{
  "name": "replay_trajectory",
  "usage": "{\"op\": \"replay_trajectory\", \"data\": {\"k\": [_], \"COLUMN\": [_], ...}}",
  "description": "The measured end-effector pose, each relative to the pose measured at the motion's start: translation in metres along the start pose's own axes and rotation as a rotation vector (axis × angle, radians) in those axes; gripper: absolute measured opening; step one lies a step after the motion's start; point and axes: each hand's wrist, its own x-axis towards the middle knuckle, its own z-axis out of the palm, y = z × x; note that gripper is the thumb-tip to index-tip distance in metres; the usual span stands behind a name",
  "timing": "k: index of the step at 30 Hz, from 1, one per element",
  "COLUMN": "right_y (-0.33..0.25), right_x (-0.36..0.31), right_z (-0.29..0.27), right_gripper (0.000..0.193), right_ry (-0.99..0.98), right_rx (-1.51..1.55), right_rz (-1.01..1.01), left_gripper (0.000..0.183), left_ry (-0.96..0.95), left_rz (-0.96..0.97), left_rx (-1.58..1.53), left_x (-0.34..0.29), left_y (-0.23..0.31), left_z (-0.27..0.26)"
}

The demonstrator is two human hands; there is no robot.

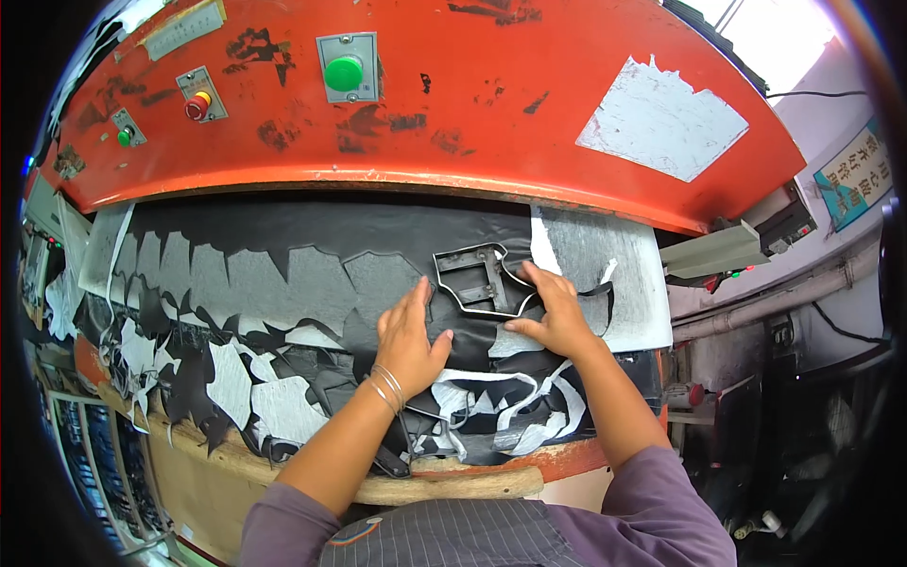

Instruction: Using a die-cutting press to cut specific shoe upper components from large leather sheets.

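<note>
The metal die is lying on black sheet; left hand is spreading unclenched at its eight o'clock, right hand loosely cupping four o'clock. Seemingly heavy, stiff, it is suiting outer-wall holding.

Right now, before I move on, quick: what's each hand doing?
Left hand: open, palm down over the black sheet.
Right hand: spread at the right end of the metal frame; whether it grips cannot be told.

Black sheet lies on pale board
</note>
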Motion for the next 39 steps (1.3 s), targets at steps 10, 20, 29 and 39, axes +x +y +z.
{"op": "replay_trajectory", "data": {"k": [10,20,29,39], "right_y": [0.010,-0.016,-0.036,-0.080], "right_x": [0.026,0.122,0.019,0.019], "right_z": [-0.032,-0.010,0.011,0.047], "right_gripper": [0.076,0.019,0.035,0.070], "right_ry": [-0.142,-0.436,0.234,0.570], "right_rx": [0.046,-0.211,0.719,1.015], "right_rz": [-0.094,-0.182,0.880,0.946], "left_gripper": [0.077,0.041,0.032,0.032], "left_ry": [-0.045,0.136,0.135,0.088], "left_rz": [0.073,-0.031,0.029,0.093], "left_rx": [-0.010,-0.290,-0.301,-0.219], "left_x": [0.006,0.000,-0.003,0.002], "left_y": [-0.002,-0.008,-0.019,-0.017], "left_z": [-0.003,0.007,0.003,0.008]}}
